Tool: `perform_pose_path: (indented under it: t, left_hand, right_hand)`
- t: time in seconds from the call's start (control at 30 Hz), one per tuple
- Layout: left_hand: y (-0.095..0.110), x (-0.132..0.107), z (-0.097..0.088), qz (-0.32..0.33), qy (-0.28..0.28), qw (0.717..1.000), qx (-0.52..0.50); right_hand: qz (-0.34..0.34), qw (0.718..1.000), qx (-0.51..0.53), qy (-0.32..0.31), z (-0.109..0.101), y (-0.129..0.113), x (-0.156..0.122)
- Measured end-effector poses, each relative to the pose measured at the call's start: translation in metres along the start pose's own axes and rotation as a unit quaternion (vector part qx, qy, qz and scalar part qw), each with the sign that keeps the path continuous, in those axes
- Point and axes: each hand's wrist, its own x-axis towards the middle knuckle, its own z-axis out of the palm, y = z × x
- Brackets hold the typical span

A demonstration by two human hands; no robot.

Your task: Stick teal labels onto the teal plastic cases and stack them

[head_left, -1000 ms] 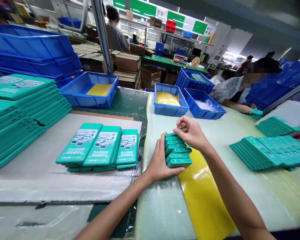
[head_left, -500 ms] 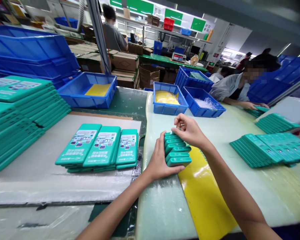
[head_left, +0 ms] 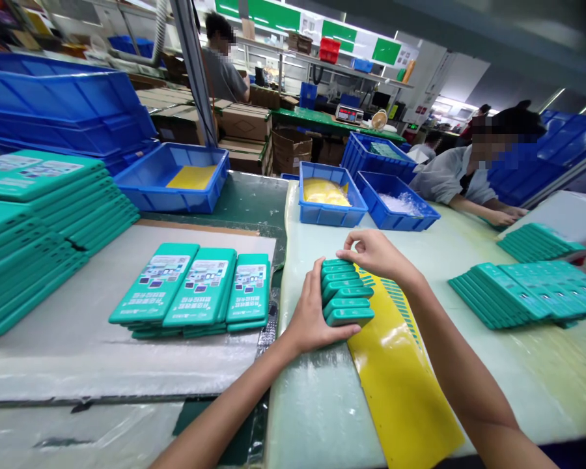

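Observation:
My left hand [head_left: 312,314] is wrapped round a row of teal flat plastic cases [head_left: 348,292], standing on edge with their narrow ends toward me. Thumb on the near case, fingers along the left side. Above the far end of the row, my right hand [head_left: 374,253] is closed in a pinch; whatever lies between the fingertips is too small to make out. Beside the cases, partly under my right forearm, a glossy yellow sheet [head_left: 395,384] lies on the table, with rows of small teal strips near its far end.
Printed teal cases [head_left: 195,286] lie in low piles on the left, beside a tall stack [head_left: 19,254]. Blue bins [head_left: 332,212] stand at the back. More teal cases [head_left: 512,293] lean in rows on the right, where a co-worker [head_left: 454,172] sits.
My right hand has shifted slightly down and nearer the far end of the cases. More teal strips on the yellow sheet now show. My left hand keeps its hold.

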Motion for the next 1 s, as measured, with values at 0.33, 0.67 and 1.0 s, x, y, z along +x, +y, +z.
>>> perform_pose_path:
  t: [0.33,0.67,1.0]
  left_hand:
    - [-0.004,-0.001,0.002,0.002,-0.002,0.999,-0.036]
    - [0.000,0.000,0.002,0.004,-0.006,0.999,-0.052]
    - [0.001,0.002,-0.001,0.005,-0.019,0.999,-0.035]
  right_hand:
    - [0.137,0.885,0.442,0.053,0.065,-0.002,-0.049]
    - [0.136,0.926,0.337,0.101,0.046,-0.020,-0.049]
    - [0.061,0.979,0.175,0.086,0.015,-0.011,-0.031]
